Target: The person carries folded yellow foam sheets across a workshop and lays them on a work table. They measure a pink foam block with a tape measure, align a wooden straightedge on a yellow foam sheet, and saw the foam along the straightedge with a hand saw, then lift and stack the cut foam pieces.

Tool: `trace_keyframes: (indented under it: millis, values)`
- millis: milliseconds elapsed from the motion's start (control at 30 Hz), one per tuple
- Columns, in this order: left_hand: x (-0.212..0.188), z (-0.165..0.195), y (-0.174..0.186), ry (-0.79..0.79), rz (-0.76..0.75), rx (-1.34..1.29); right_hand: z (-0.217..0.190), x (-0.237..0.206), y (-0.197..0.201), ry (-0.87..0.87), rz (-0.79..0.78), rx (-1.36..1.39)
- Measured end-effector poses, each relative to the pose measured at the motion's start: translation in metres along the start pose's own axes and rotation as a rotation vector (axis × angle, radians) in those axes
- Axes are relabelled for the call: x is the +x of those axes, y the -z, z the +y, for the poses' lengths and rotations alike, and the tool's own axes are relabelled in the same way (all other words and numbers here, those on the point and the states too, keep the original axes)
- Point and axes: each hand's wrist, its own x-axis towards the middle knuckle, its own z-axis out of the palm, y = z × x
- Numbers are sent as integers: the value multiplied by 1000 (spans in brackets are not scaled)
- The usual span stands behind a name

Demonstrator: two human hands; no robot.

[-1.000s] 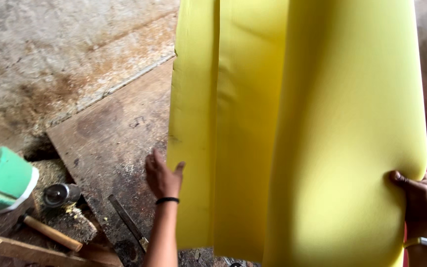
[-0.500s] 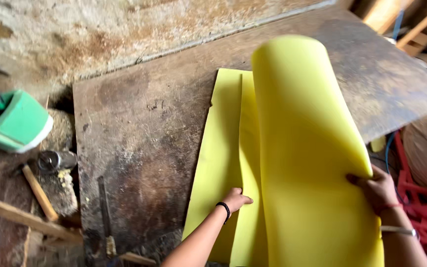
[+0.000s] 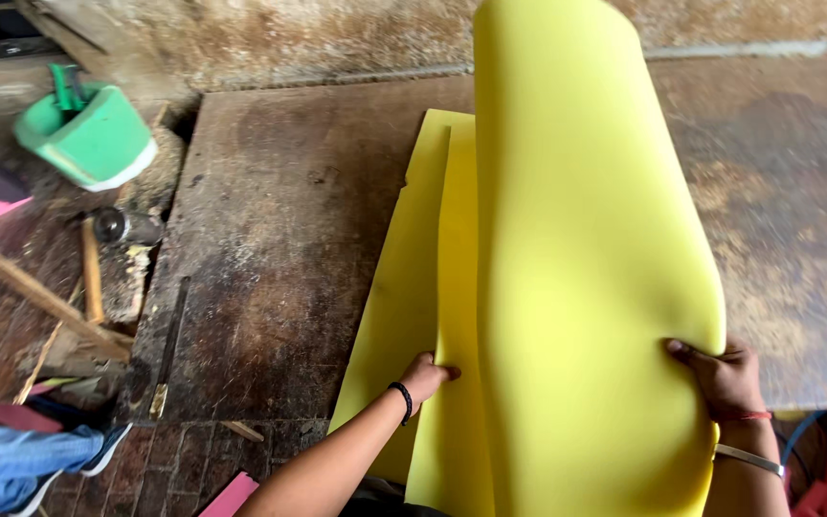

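- Head view, looking down: large curled sheet of yellow foam (image 3: 586, 287) arches up over a dark, stained wooden tabletop (image 3: 279, 258).
- Beneath it, flat yellow foam sheets (image 3: 418, 287) lie stacked on the tabletop, near edges overhanging the front.
- Left hand (image 3: 425, 375), black band at the wrist, rests on the flat sheets just beside the curl's left edge; fingers bent, tips at the seam. Whether it pinches an edge, cannot tell.
- Right hand (image 3: 720, 378), red thread and metal bangle at the wrist, clamps the curled sheet's right edge; fingers wrapped over the foam, thumb hidden.
- Left of the tabletop: tilted green plastic tub (image 3: 88, 134) with green-handled tools inside, a wooden-handled tool (image 3: 91, 268), a small round metal object (image 3: 108, 224).
- Thin dark metal rod (image 3: 168, 345) lies along the tabletop's left edge.
- Lower left: another person's blue-trousered leg and shoe (image 3: 40, 461) on brick floor.
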Motion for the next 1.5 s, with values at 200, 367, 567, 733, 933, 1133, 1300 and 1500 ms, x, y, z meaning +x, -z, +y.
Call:
trace_keyframes:
  millis: [200, 367, 567, 733, 933, 1133, 1300, 1500]
  values:
    - [12, 28, 7, 22, 44, -180, -18, 77, 15, 321, 270, -699]
    - [30, 34, -10, 8, 69, -105, -25, 62, -53, 200, 286, -397]
    - [39, 33, -17, 24, 92, -198, -14, -24, -175, 371, -14, -1002]
    - [41, 49, -12, -122, 178, -140, 6, -53, -140, 289, 216, -931]
    - [36, 109, 49, -192, 411, 33, 59, -67, 15, -16, 753, -874]
    - [-9, 175, 155, -477, 720, -59, 91, -112, 60, -366, 973, 225]
    - [-77, 213, 323, -447, 1137, 165, 114, -172, 20, -345, 601, 647]
    - [-96, 180, 425, -162, 1662, 606, 122, -153, 50, -123, 41, 1292]
